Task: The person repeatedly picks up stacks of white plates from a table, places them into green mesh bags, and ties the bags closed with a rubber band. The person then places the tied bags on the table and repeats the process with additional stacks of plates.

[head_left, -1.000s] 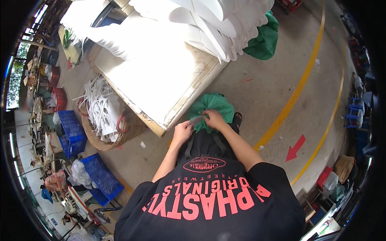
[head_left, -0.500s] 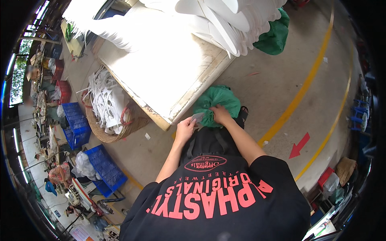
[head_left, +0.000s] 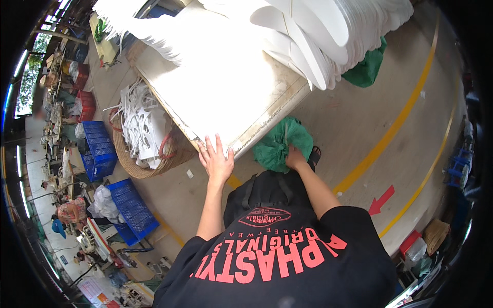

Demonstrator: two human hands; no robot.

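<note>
My left hand (head_left: 216, 161) lies with its fingers spread on the near corner of a worn, pale-topped table (head_left: 251, 131); it holds nothing. Down beside the table's right edge, my right hand (head_left: 295, 158) is closed on the gathered neck of a full green sack (head_left: 280, 141). The fingers are partly hidden by the sack's folds. What fills the sack cannot be seen. Tall rows of white, sole-shaped sheets (head_left: 328, 36) lean together at the table's far right, and another white stack (head_left: 159, 41) fans out at the far left.
Left of the table stands a wicker basket (head_left: 126, 161) heaped with white offcuts (head_left: 144, 128). Blue crates (head_left: 133, 210) line the left side, near sewing machines and people. Another green sack (head_left: 367, 66) sits at the far right. A yellow line (head_left: 395, 133) and a red arrow (head_left: 381, 200) mark the floor.
My left hand has left the green sack's neck and moved to the table corner, its fingers now spread. My right hand still grips the sack. The view has shifted slightly.
</note>
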